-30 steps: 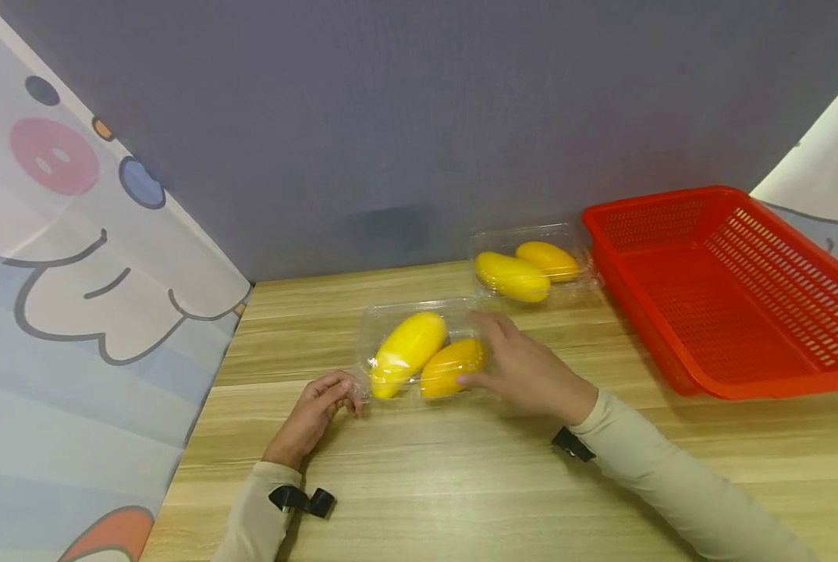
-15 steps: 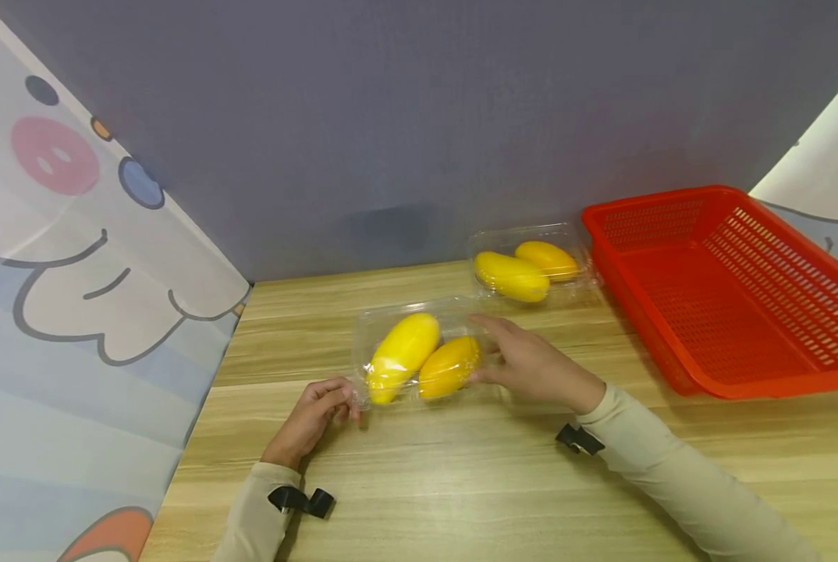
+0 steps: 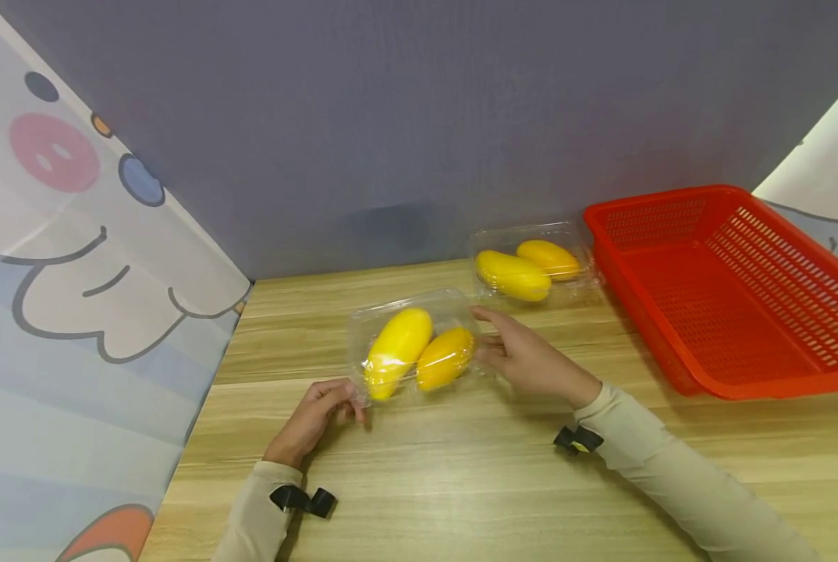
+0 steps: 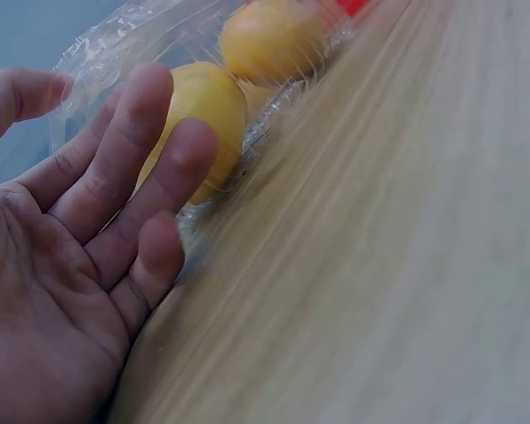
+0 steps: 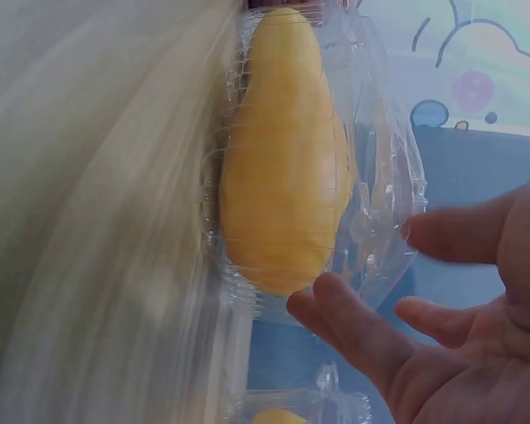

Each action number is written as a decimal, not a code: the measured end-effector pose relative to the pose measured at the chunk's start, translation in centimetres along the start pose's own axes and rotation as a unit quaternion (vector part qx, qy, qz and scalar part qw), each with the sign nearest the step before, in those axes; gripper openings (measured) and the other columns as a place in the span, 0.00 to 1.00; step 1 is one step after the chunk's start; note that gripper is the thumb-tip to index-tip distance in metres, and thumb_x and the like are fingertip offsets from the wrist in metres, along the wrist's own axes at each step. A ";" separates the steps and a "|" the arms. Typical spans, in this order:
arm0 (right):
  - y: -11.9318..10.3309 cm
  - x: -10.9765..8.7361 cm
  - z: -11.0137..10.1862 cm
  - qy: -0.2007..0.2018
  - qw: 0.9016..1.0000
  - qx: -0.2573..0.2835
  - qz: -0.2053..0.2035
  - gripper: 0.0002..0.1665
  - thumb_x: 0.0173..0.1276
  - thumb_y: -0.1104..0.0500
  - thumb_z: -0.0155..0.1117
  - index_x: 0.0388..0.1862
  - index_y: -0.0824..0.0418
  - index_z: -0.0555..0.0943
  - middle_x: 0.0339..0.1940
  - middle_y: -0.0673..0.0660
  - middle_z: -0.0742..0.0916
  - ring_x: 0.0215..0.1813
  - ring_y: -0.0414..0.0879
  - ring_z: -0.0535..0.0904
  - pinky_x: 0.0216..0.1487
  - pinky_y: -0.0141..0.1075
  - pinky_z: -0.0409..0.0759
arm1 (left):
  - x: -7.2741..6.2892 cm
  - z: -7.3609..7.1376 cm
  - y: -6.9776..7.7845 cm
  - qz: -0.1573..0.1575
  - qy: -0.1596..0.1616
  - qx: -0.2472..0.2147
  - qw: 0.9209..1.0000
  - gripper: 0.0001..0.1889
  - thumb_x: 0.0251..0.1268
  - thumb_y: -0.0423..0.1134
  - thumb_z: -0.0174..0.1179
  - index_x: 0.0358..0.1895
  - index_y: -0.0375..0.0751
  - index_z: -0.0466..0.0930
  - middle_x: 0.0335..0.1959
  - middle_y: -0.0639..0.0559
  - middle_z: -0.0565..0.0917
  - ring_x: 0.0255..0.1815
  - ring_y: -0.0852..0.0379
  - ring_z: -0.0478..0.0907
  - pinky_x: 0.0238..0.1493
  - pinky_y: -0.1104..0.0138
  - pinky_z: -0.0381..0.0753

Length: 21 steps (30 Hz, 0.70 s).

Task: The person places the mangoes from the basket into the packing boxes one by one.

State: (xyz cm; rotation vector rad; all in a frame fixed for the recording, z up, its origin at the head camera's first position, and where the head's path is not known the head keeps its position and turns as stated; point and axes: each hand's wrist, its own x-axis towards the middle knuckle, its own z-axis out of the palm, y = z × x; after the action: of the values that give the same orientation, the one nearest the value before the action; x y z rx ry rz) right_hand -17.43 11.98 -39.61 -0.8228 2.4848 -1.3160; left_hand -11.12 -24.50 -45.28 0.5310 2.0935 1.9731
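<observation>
A clear plastic clamshell box [image 3: 454, 308] holds a long yellow mango [image 3: 399, 343] and a smaller orange-yellow mango [image 3: 447, 359], both fully seen through the plastic. My left hand [image 3: 317, 414] pinches its near left corner between thumb and forefinger; the other fingers [image 4: 187, 159] are half bent beside it in the left wrist view. At the box's right end is my right hand [image 3: 527, 351], with spread, lightly bent fingers. In the right wrist view its thumb tip meets the lid's edge, and its fingertips [image 5: 336, 296] are right at the end of the base.
Behind to the right, a second clear box [image 3: 566, 234] with two mangoes [image 3: 513, 275] stands against the grey panel [image 3: 419, 140]. Beside it is a red slotted basket [image 3: 693, 375]. A printed cloth wall [image 3: 110, 312] borders the wooden table [image 3: 419, 492] on the left.
The box has shifted slightly left and turned, its right end moving toward the back. My right hand has drawn off the box to its right end; my left hand keeps its corner.
</observation>
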 end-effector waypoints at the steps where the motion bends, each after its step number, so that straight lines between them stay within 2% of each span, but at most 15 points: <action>1: 0.1 0.0 0.0 0.001 1.000 0.007 -0.005 0.40 0.75 0.63 0.58 0.80 0.59 0.53 0.79 0.63 0.63 0.67 0.61 0.77 0.63 0.49 0.79 | 0.0 0.0 0.0 0.002 -0.001 0.002 1.000 0.19 0.79 0.34 0.43 0.33 0.47 0.85 0.25 0.59 0.86 0.30 0.65 0.81 0.33 0.69 0.77; 6: 0.5 0.3 -0.1 0.004 0.999 0.044 -0.019 0.36 0.75 0.69 0.52 0.78 0.62 0.55 0.78 0.66 0.63 0.67 0.63 0.76 0.63 0.50 0.79 | 0.1 -0.1 -0.2 0.010 0.003 0.005 1.000 0.17 0.78 0.32 0.45 0.36 0.50 0.84 0.28 0.61 0.87 0.32 0.65 0.82 0.38 0.70 0.80; 12: 1.0 0.6 -0.1 -0.003 0.997 0.077 -0.024 0.36 0.72 0.72 0.52 0.77 0.65 0.55 0.78 0.68 0.62 0.68 0.66 0.74 0.63 0.50 0.78 | 0.0 0.0 -0.3 0.007 0.018 -0.001 1.000 0.15 0.77 0.32 0.47 0.37 0.50 0.84 0.29 0.62 0.87 0.32 0.66 0.82 0.41 0.71 0.81; 16: 1.0 0.6 -0.3 -0.005 0.997 0.083 -0.009 0.40 0.70 0.73 0.53 0.78 0.66 0.52 0.77 0.71 0.62 0.69 0.68 0.73 0.64 0.51 0.77 | 0.1 0.0 -0.3 0.002 0.030 -0.001 1.000 0.14 0.76 0.30 0.49 0.37 0.51 0.83 0.28 0.63 0.87 0.31 0.66 0.83 0.41 0.72 0.81; 18: 1.0 0.6 -0.4 -0.003 0.998 0.059 0.007 0.40 0.70 0.70 0.55 0.77 0.67 0.52 0.74 0.72 0.66 0.67 0.68 0.75 0.64 0.52 0.78 | 0.1 0.0 -0.4 0.001 0.035 -0.001 0.999 0.13 0.75 0.30 0.51 0.36 0.51 0.83 0.27 0.63 0.87 0.30 0.66 0.83 0.40 0.72 0.81; 21: 1.0 0.5 -0.6 -0.005 0.999 -0.015 0.042 0.30 0.71 0.62 0.56 0.69 0.68 0.65 0.61 0.68 0.79 0.58 0.61 0.82 0.59 0.49 0.82 | 0.0 0.1 -0.4 0.002 0.037 -0.003 0.999 0.12 0.75 0.30 0.52 0.36 0.50 0.82 0.27 0.63 0.87 0.30 0.66 0.83 0.37 0.72 0.82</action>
State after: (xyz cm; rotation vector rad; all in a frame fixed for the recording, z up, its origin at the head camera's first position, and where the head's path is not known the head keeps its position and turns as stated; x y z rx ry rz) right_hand -18.43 12.56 -40.01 -0.7216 2.5086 -1.2466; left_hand -11.16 -24.39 -45.69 0.4679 2.1308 2.0313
